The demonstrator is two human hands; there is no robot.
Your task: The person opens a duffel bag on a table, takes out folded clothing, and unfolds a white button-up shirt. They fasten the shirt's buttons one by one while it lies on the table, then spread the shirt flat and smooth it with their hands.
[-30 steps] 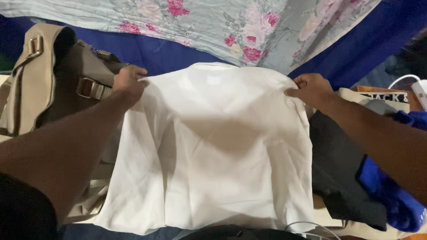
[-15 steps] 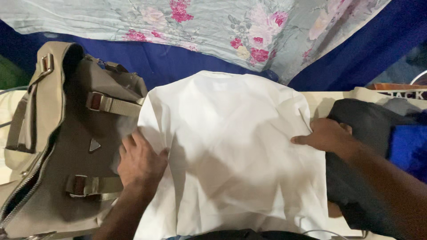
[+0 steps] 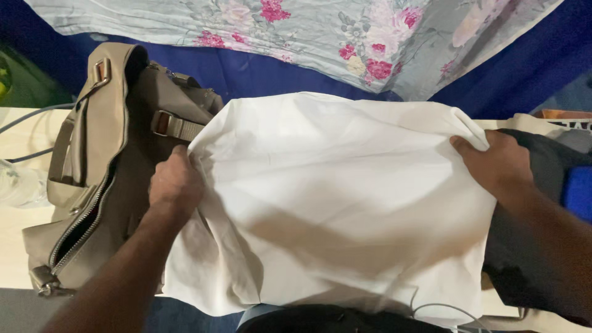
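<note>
Hands first: our left hand [image 3: 176, 185] was curled shut on the left edge of the white cloth [image 3: 345, 197], fingers tucked into a bunch of fabric, and our right hand [image 3: 493, 165] pinched the right edge with the thumb on top and the fingers mostly hidden beneath. The cloth lay spread between them over the pale tabletop [image 3: 18, 142], its far edge humped up and its near edge hanging toward our lap. We judged that the left grip was the weaker point, since the bunched fabric there could slip or drag unevenly and leave creases. Just beside that hand sat the tan bag [image 3: 105, 166], touching the cloth, with buckled straps [image 3: 176, 126] and an open zip [image 3: 80, 225]; a pull to the left could have snagged the cloth on that hardware. On the right, our hand rested against a dark garment [image 3: 542, 185] with a blue item [image 3: 578, 192] beyond it, so a sweep that way could have tangled the two fabrics. A thin cable [image 3: 431, 308] looped at the near edge and might have caught the hem. Open room lay mainly ahead, toward the blue sheet [image 3: 259, 71] and the floral fabric [image 3: 296, 28]; both sides were crowded.
</note>
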